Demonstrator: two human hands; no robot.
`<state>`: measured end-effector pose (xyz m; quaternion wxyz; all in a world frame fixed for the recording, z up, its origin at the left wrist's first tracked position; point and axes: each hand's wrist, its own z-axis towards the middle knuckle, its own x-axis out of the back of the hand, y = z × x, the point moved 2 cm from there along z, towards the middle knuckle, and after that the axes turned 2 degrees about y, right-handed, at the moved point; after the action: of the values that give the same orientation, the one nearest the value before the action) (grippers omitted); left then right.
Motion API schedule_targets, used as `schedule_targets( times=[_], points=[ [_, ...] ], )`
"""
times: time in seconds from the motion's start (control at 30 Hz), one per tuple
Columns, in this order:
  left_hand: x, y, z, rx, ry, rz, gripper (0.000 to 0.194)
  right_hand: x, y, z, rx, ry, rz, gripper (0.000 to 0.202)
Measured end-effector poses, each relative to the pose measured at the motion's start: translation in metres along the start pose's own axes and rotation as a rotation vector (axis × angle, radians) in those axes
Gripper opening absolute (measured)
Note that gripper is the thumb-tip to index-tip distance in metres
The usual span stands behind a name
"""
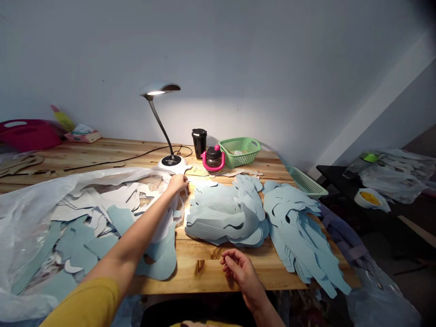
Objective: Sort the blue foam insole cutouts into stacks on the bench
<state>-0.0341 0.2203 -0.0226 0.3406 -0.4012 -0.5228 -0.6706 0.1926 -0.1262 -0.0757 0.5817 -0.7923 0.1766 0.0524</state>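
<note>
My left hand [178,183] reaches across the table to the back of the plastic bag, just in front of the lamp base; its fingers are pressed together, and what they grip is too small to name. Near the table's front edge, my right hand [238,269] hovers with curled fingers, the thumb near the fingertips; whether something small is between them cannot be made out. Beyond it lies a pile of light blue cut sheets [218,213]. A second fanned pile [299,227] hangs over the right front edge. White and blue pieces [76,240] fill the open clear bag [41,186] at left.
A lit desk lamp [171,161], black cup [199,144], pink-handled jar [214,160] and green basket [241,156] stand along the back. A pink basket [32,136] and tissue box [84,135] are at back left. A dark side table holds a bowl [369,198].
</note>
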Motion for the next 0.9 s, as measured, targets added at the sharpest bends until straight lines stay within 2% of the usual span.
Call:
schedule_targets(
  times=[0.13, 0.2, 0.27, 0.37, 0.43, 0.47, 0.57, 0.63, 0.7, 0.73, 0.77, 0.83, 0.87, 0.9],
  points=[
    [0.036, -0.003, -0.004, -0.032, 0.148, -0.081, 0.034, -0.001, -0.002, -0.003, -0.018, -0.012, 0.006, 0.055],
    [0.057, -0.005, -0.014, -0.070, 0.210, -0.118, 0.038, -0.001, -0.004, -0.003, -0.009, -0.022, 0.001, 0.054],
    [0.073, -0.001, -0.033, -0.163, 0.249, -0.211, 0.040, -0.003, -0.010, -0.002, 0.037, -0.033, -0.024, 0.052],
    [0.080, 0.019, -0.078, -0.361, 0.221, -0.458, 0.056, -0.015, -0.026, 0.004, 0.155, -0.042, -0.076, 0.047],
    [0.077, 0.042, -0.115, -0.441, 0.101, -0.600, 0.067, -0.025, -0.042, 0.009, 0.228, -0.025, -0.059, 0.047],
    [0.076, 0.054, -0.134, -0.465, -0.011, -0.655, 0.065, -0.030, -0.052, 0.012, 0.265, -0.009, -0.023, 0.050],
    [0.071, 0.083, -0.184, -0.540, -0.416, -0.680, 0.040, -0.036, -0.078, 0.017, 0.360, 0.057, 0.152, 0.064],
    [0.067, 0.091, -0.201, -0.607, -0.590, -0.618, 0.031, -0.029, -0.088, 0.018, 0.382, 0.163, 0.238, 0.057],
    [0.057, 0.088, -0.195, -0.648, -0.613, -0.557, 0.030, -0.016, -0.089, 0.018, 0.376, 0.303, 0.269, 0.042],
    [0.050, 0.083, -0.183, -0.649, -0.548, -0.522, 0.030, -0.008, -0.086, 0.018, 0.367, 0.362, 0.271, 0.040],
    [0.042, 0.076, -0.167, -0.634, -0.453, -0.467, 0.029, 0.000, -0.079, 0.018, 0.349, 0.403, 0.269, 0.041],
    [0.027, 0.058, -0.124, -0.548, -0.147, -0.273, 0.030, 0.015, -0.059, 0.019, 0.268, 0.435, 0.247, 0.047],
    [0.019, 0.049, -0.101, -0.476, -0.047, -0.127, 0.034, 0.021, -0.047, 0.019, 0.221, 0.450, 0.235, 0.051],
    [0.011, 0.041, -0.080, -0.411, -0.007, 0.001, 0.037, 0.027, -0.034, 0.018, 0.183, 0.466, 0.224, 0.058]
  ],
)
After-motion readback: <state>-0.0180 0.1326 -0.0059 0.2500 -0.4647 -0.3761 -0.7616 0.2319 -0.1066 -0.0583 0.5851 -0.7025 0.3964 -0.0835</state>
